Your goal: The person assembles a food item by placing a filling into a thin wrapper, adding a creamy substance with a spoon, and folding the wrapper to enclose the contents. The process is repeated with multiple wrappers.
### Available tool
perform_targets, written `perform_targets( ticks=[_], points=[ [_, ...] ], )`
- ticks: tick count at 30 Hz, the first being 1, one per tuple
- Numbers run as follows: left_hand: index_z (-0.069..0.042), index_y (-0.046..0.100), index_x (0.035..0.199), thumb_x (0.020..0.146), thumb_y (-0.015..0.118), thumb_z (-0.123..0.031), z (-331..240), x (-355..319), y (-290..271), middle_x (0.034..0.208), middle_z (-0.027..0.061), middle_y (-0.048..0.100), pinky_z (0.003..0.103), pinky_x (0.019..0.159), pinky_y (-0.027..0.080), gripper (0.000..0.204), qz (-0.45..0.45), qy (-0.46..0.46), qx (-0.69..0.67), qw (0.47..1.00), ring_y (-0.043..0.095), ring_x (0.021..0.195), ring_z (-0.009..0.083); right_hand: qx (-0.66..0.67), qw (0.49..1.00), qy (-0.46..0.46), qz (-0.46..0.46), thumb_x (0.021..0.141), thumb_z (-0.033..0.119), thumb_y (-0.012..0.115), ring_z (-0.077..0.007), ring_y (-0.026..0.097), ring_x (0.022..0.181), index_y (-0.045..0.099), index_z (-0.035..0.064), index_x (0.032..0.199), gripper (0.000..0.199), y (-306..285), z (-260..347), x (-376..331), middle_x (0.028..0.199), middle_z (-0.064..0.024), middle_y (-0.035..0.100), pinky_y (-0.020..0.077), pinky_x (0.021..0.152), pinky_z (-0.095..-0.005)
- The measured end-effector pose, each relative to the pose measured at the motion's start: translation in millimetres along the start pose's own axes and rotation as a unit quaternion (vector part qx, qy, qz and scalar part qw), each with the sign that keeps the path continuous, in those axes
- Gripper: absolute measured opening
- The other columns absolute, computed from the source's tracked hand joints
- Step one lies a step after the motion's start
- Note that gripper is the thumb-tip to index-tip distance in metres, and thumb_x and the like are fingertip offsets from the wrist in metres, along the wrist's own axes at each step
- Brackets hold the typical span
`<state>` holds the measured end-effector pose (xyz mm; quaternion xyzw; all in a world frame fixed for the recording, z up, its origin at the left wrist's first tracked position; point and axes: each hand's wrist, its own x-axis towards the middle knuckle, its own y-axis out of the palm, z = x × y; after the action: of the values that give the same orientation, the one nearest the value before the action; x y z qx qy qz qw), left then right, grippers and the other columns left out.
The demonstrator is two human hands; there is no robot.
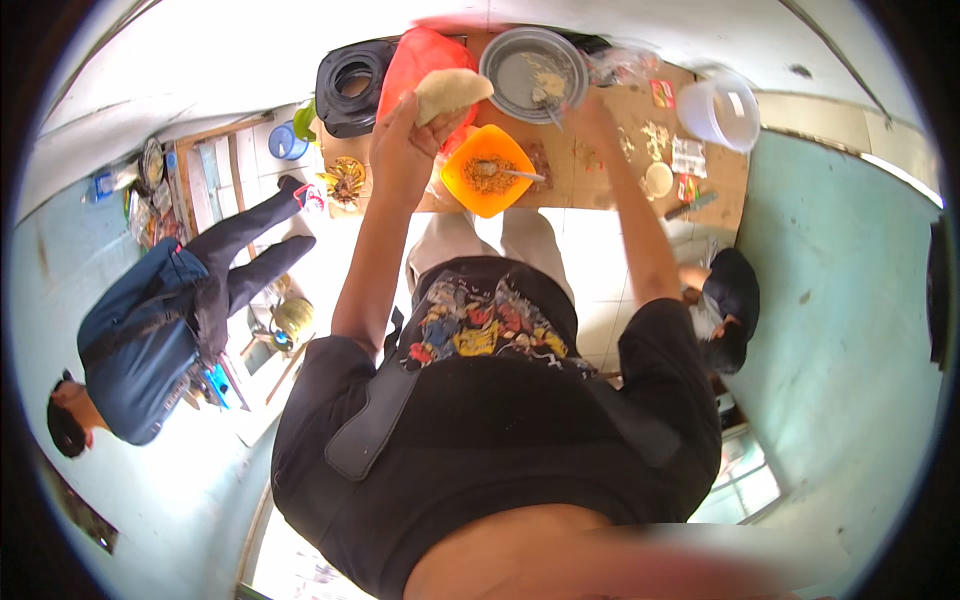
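Observation:
My left hand is closed on a pale, folded half-moon piece of dough, held up above the table. My right hand is at the lower right rim of a round grey pan. Its fingers are smeared, so I cannot tell whether they grip the spoon beside them. Pale batter or paste clings to the inside of that pan. Between my arms stands an orange square bowl with a crumbly orange-brown filling. A second spoon rests in the filling.
The brown table also bears a red plastic bag, a black stove-like ring, a clear tub, a small cup and a knife. One person is at the left, another at the right.

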<state>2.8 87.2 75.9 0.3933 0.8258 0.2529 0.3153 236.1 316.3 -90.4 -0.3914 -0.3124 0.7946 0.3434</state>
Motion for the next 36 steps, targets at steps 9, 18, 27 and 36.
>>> perform_targets(
  ticks=[9, 18, 27, 36],
  points=[
    [0.013, 0.053, 0.131, 0.110, 0.046, -0.029, 65.3, 8.9, -8.7, 0.130, 0.0247, 0.064, 0.047, 0.110, 0.051, 0.048, -0.120, 0.000, -0.004, 0.993, 0.065, 0.121, 0.0360, 0.035, 0.997, 0.040, -0.055, 0.088, 0.029, 0.075, -0.0383, 0.070, 0.098, 0.056, 0.0039, 0.118, 0.044, 123.4, -54.4, 26.6, 0.101, -0.0188, 0.072, 0.0540, 0.085, -0.0501],
    [0.013, 0.056, 0.130, 0.111, 0.041, -0.029, 129.9, 28.5, -3.4, 0.128, 0.0248, 0.065, 0.045, 0.112, 0.050, 0.048, -0.146, -0.016, -0.005, 0.989, 0.066, 0.121, 0.0332, 0.273, 0.942, -0.091, -0.173, 0.101, 0.024, 0.063, -0.0221, 0.071, 0.062, 0.065, 0.0032, 0.107, 0.022, 125.3, -48.3, 99.3, 0.074, -0.0082, 0.071, 0.0539, 0.061, -0.0355],
    [0.013, 0.050, 0.136, 0.111, 0.042, -0.028, 144.0, 28.3, 3.9, 0.135, 0.0251, 0.061, 0.051, 0.116, 0.045, 0.049, -0.132, -0.018, 0.036, 0.990, 0.060, 0.128, 0.0369, 0.328, 0.911, -0.159, -0.195, 0.104, 0.029, 0.060, -0.0121, 0.066, 0.066, 0.073, 0.0023, 0.105, 0.029, 129.7, -49.6, 163.1, 0.080, -0.0065, 0.074, 0.0513, 0.062, -0.0264],
    [0.012, 0.050, 0.136, 0.110, 0.042, -0.030, 149.5, 18.5, 4.0, 0.135, 0.0241, 0.062, 0.050, 0.115, 0.046, 0.050, -0.133, -0.027, 0.033, 0.990, 0.061, 0.127, 0.0367, 0.308, 0.907, -0.194, -0.210, 0.104, 0.026, 0.061, -0.0209, 0.073, 0.073, 0.074, 0.0026, 0.105, 0.027, 123.1, -40.4, 164.0, 0.080, -0.0112, 0.075, 0.0554, 0.067, -0.0317]
  ],
)
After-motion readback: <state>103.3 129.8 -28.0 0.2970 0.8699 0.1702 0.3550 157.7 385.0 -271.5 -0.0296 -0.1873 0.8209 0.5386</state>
